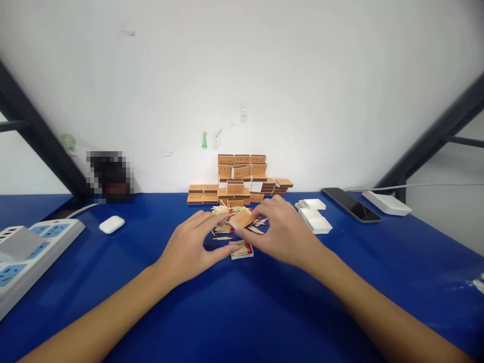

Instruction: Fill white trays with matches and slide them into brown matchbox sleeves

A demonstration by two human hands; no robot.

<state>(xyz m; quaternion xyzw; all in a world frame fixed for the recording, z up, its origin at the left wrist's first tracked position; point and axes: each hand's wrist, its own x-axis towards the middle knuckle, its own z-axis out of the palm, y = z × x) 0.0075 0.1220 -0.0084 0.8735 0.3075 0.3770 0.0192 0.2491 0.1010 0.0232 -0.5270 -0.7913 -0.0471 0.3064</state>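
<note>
My right hand pinches an orange matchbox sleeve between thumb and fingers, tilted above the table. Below it, a white matchbox tray filled with red-tipped matches rests on the blue surface. My left hand is open, with thumb and fingers apart. Its thumb tip is at the tray's left end, and its index fingertip is close to the sleeve; whether it touches either I cannot tell. Behind both hands lies a loose pile of matches, partly covered by the fingers and the sleeve.
Stacked matchboxes stand against the wall. At right are white empty trays, a black phone and a white box-shaped device. A white earbud case and a power strip lie at left on the blue table.
</note>
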